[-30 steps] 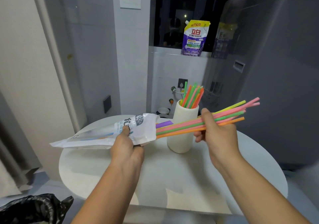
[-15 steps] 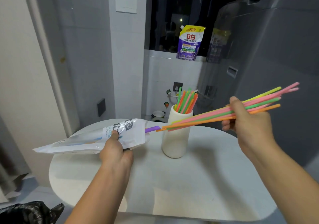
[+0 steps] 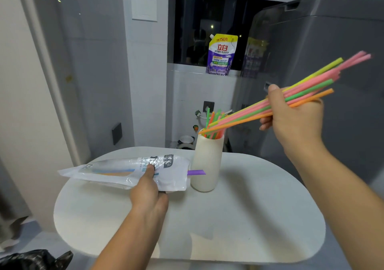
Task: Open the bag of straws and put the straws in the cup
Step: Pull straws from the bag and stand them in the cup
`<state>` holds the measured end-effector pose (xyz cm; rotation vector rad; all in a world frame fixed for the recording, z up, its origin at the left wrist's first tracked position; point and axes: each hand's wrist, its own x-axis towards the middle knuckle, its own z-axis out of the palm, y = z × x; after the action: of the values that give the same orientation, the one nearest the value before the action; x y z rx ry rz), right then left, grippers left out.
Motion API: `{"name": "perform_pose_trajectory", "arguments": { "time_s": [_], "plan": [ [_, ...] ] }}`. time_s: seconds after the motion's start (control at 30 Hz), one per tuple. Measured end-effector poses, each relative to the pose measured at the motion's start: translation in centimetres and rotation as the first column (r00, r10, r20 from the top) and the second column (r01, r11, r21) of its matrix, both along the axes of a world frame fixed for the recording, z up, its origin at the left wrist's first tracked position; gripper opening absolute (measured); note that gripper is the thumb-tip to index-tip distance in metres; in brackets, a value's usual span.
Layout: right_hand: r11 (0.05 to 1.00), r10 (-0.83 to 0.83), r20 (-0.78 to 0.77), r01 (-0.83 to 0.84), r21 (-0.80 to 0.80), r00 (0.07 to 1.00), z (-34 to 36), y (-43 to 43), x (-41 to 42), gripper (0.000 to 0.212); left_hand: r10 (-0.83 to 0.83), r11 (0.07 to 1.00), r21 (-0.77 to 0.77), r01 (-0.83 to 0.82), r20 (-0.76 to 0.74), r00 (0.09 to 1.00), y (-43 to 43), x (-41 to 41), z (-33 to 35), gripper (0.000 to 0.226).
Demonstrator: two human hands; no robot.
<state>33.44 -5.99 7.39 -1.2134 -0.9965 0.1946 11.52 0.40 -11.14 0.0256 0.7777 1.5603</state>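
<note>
My left hand (image 3: 148, 195) grips the clear plastic straw bag (image 3: 116, 171), held flat just above the table with its open mouth toward the cup. A purple straw (image 3: 196, 172) pokes out of that mouth. The cream ribbed cup (image 3: 206, 163) stands upright on the table with several green and orange straws in it. My right hand (image 3: 295, 116) is raised to the cup's right, closed around a bundle of pink, green, orange and yellow straws (image 3: 311, 84). The bundle slants down to the left, its lower ends over the cup's rim.
The white oval table (image 3: 239, 224) carries the cup. A grey appliance (image 3: 332, 51) stands close on the right. A purple detergent pouch (image 3: 221, 54) leans on the window ledge behind. A black rubbish bag (image 3: 31, 259) lies at the lower left.
My right hand drew the bundle of straws out of the bag, up and to the right; their lower ends now hang over the cup. The bag has sunk toward the table.
</note>
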Motion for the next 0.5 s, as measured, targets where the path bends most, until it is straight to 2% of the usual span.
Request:
{"name": "perform_pose_trajectory", "arguments": {
  "time_s": [0.13,0.5],
  "plan": [
    [0.999,-0.023,0.100,0.026,-0.022,0.995,1.0,0.2,0.1,0.033,-0.015,1.000,-0.008,0.015,-0.010,1.000,-0.5,0.2,-0.3,0.044],
    [0.995,-0.022,0.318,0.050,-0.082,0.948,3.3,1.7,-0.4,0.034,-0.018,1.000,-0.016,0.017,-0.014,1.000,-1.0,0.7,-0.1,0.045]
  ]
}}
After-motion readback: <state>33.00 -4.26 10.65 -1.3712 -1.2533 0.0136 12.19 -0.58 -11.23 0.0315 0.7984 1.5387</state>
